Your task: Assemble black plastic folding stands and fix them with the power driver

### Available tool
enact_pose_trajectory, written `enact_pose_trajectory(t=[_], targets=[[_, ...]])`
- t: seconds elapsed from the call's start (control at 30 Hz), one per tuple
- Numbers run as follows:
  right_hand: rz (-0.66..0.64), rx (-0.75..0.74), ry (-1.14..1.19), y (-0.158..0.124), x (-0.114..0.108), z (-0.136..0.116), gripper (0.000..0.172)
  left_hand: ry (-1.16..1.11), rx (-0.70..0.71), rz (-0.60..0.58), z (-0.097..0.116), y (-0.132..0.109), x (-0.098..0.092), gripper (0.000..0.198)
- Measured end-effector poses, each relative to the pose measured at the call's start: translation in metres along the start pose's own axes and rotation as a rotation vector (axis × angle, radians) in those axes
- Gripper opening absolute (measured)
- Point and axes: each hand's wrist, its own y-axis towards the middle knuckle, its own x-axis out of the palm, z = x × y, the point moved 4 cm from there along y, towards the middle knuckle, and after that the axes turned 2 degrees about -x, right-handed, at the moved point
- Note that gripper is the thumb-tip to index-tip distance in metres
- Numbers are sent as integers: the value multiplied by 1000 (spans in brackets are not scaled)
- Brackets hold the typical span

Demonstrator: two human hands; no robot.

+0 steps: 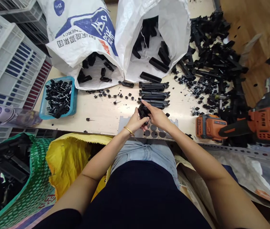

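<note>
At frame centre, the left hand (136,123) is closed on a black part (143,111), the right hand (158,118) touches it, closure unclear; seemingly fitting work, calling for steady pressure.

My left grip (137,123) is closed on a black part (144,111) at the near edge of the bench (99,111); my right grip (158,117) contacts it. Three long black assemblies (154,95) lie parallel just beyond. Left: blue basket (74,103), filled with black-headed pins (58,97). Right: orange power tool (268,119).
</note>
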Motion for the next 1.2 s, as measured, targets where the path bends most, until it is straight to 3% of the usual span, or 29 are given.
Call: enact_pose_trajectory(t=[0.2, 0.37, 0.43, 0.57, 0.73, 0.9, 1.0, 1.07, 1.13, 1.2], targets=[[-6, -17, 7, 1, 2, 3, 70, 53, 14, -32, 0, 3, -3, 92], [-59, 13, -91, 0, 0, 1, 68, 104, 15, -24, -1, 7, -17, 89], [-74, 9, -130, -1, 4, -3, 69, 20, -52, -77, -8, 8, -21, 76], [-94, -16, -235, -8, 18, -11, 72, -126, -239, -245, -25, 3, -23, 11], [-293, -93, -307, -24, 29, -14, 80, 40, -389, -339, -46, -10, -31, 15], [-252, -86, -332, -28, 30, -8, 77, 243, -221, -255, -54, -2, -32, 38], [-191, -134, -378, -24, 38, 2, 66, 725, -131, -279, -44, -5, -41, 49], [-158, -181, -379, -22, 43, 6, 61, 1083, -41, -226, -29, -12, -51, 53], [-96, -239, -298, -27, 42, 3, 58, 1349, 187, -127, -13, -19, -53, 57], [51, -270, -141, -40, 30, -5, 54, 1499, 478, -126, -5, -21, -45, 86]])
